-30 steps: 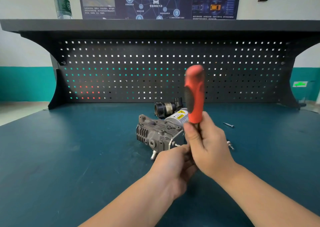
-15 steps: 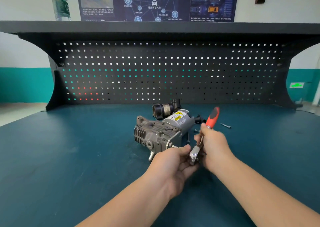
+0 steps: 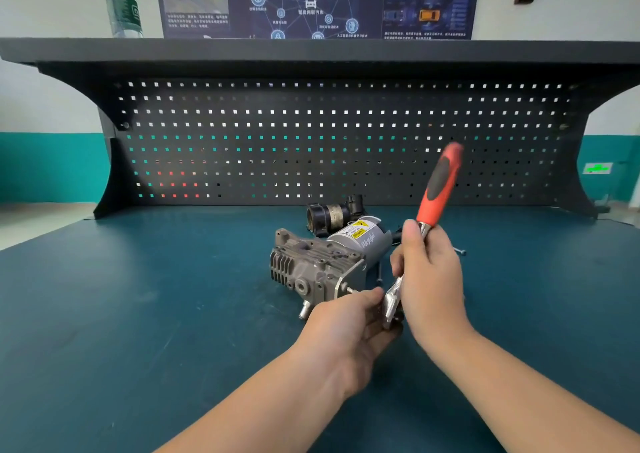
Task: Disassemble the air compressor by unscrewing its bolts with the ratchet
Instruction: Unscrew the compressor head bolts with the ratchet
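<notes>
yellow warning label (unreadable) – compressor (image 3: 329, 262)

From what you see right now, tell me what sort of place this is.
Probably a mechanics training workshop: a teal workbench backed by a dark pegboard, an air compressor being dismantled, a technical poster above.

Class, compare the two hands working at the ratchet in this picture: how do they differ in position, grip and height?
1. The right hand grips the ratchet on its metal shaft just below the orange handle; the left hand holds its metal head end.
2. The right hand sits higher and farther from the camera; the left hand is lower and nearer.
3. The left hand is beside the air compressor; the right hand is further to its right.

Both hold the same tool above the table.
</notes>
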